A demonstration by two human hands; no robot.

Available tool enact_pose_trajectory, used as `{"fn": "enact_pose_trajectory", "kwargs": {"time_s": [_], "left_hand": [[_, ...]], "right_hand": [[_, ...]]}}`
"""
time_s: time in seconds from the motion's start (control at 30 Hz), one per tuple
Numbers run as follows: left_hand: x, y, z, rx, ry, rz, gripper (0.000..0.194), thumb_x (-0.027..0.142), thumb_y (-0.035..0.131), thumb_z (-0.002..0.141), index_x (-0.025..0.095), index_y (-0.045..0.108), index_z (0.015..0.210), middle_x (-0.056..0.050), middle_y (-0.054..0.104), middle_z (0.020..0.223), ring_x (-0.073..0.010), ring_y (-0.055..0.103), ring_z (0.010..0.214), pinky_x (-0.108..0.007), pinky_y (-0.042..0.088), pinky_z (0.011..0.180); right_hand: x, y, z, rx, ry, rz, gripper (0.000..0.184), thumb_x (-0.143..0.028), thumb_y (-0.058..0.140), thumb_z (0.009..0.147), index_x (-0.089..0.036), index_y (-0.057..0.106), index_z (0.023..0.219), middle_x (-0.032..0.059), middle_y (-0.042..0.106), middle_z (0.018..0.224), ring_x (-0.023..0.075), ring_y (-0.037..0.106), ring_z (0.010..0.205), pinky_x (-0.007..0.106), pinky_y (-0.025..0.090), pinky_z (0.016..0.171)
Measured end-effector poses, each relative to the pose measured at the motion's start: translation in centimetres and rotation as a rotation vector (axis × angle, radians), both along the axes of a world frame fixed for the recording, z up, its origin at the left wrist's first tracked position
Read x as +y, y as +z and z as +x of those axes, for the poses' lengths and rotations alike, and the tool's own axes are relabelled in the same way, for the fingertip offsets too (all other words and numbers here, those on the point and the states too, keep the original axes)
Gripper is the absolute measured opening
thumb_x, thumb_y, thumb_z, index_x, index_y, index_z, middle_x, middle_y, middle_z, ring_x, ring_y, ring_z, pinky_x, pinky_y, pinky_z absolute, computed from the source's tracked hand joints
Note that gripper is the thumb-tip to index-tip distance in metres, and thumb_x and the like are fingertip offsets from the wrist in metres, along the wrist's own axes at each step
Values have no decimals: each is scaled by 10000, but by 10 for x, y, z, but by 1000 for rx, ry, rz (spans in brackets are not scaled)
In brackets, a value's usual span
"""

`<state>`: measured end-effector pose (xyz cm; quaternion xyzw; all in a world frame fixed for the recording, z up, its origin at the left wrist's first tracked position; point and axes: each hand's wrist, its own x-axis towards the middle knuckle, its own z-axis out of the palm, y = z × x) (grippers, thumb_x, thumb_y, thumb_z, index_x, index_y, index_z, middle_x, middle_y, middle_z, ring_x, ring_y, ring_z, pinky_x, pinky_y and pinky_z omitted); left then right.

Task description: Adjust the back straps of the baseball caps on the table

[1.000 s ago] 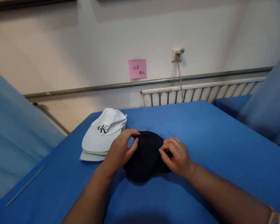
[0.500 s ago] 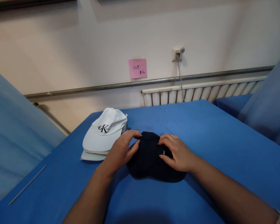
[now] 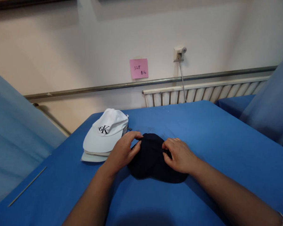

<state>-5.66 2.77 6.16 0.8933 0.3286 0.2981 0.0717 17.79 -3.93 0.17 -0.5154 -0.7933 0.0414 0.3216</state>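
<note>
A dark navy cap (image 3: pixel 151 160) lies on the blue table cover (image 3: pixel 202 135) in front of me. My left hand (image 3: pixel 121 152) grips the cap's left edge, thumb and fingers curled onto the fabric. On the cap's right side my right hand (image 3: pixel 179 155) rests with its fingers bent and pinching the cloth. Just left of my left hand sits a stack of caps topped by a white cap (image 3: pixel 106 133) with a black logo.
A thin stick (image 3: pixel 27 186) lies near the table's left edge. Behind the table runs a white radiator (image 3: pixel 202 92) under a metal rail, with a pink note (image 3: pixel 138 68) and a wall socket (image 3: pixel 179 54) above. Blue drapes hang at both sides.
The dark cap has been turned and spread toward the right. My right hand flattened over it, then curled its fingers back onto the fabric. My left hand has hardly moved.
</note>
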Motion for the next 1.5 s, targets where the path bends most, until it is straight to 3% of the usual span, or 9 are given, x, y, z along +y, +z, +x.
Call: {"fn": "enact_pose_trajectory", "kwargs": {"time_s": [0.33,0.6,0.8,1.13,1.33,1.5], "left_hand": [[-1,1,0,-57,7,-40,189,187,512,876,199,587,1049,-62,667,1047,-195,631,998,-374,509,906],[-2,-1,4,-49,-21,-43,176,191,505,880,200,590,1033,-61,668,1041,-191,632,991,-373,514,901],[-2,-3,6,-33,-25,-40,175,192,506,879,207,589,1032,-58,668,1047,-192,635,996,-370,517,902],[-3,-1,5,-61,-35,-63,186,188,506,881,208,593,1044,-54,667,1040,-191,627,998,-364,512,901],[-4,-3,5,-64,-12,-21,194,186,491,899,209,571,1075,-58,652,1047,-196,613,1005,-387,495,912],[-6,-2,5,-58,10,-16,235,194,478,920,220,528,1148,-50,635,1048,-186,612,982,-362,497,891]], "right_hand": [[0,-6,0,421,-4,51,139,-116,539,746,-217,482,824,-17,535,725,131,517,649,275,427,622],[-2,-1,-4,205,32,17,166,-289,636,821,-208,549,937,-10,584,760,143,535,677,302,408,655],[1,-10,-6,38,-10,104,56,-191,550,855,-203,545,800,-15,575,694,135,502,626,314,358,654],[-6,-7,-10,264,-44,399,123,-152,522,849,-210,526,742,-30,467,598,125,422,558,308,341,605],[-8,-7,-10,307,-7,350,115,-154,518,859,-208,531,758,-32,465,604,125,432,558,306,352,604],[2,-12,-4,367,-41,196,122,-179,466,892,-207,551,808,0,566,689,145,527,635,303,413,643]]}}
